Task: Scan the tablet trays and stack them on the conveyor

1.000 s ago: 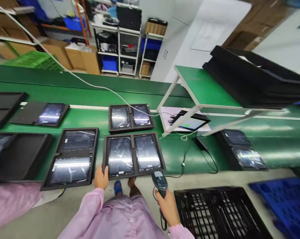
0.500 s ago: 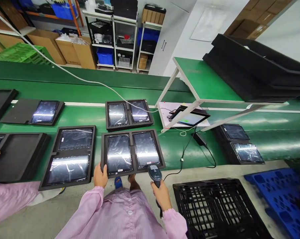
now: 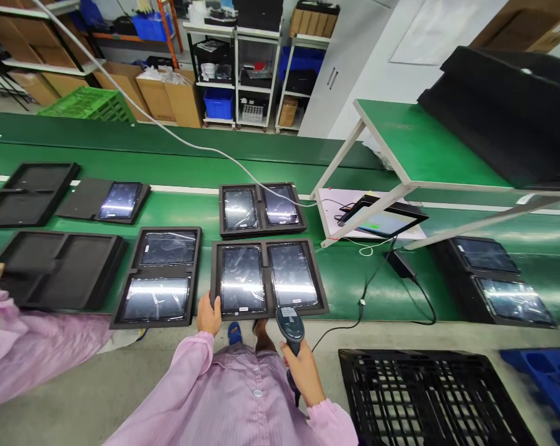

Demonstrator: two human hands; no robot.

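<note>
My left hand [image 3: 209, 316] is closed on the near left corner of a black foam tray [image 3: 268, 279] that holds two tablets side by side on the green conveyor belt [image 3: 345, 279]. My right hand [image 3: 303, 371] grips a handheld barcode scanner [image 3: 290, 324], whose head points at the near edge of the right tablet [image 3: 292, 274]. The left tablet [image 3: 241, 279] lies beside my left thumb.
More trays with tablets lie at the left [image 3: 160, 275], behind [image 3: 260, 209] and at the right [image 3: 498, 279]. A co-worker's pink sleeve [image 3: 33, 347] reaches an empty tray [image 3: 59, 269]. A raised green shelf [image 3: 401, 145] bears black trays. A black pallet [image 3: 428, 396] stands on the floor.
The view has shifted so everything sits further right and lower. The scanner has moved up to the tray's near edge. My left hand keeps its hold on the tray corner.
</note>
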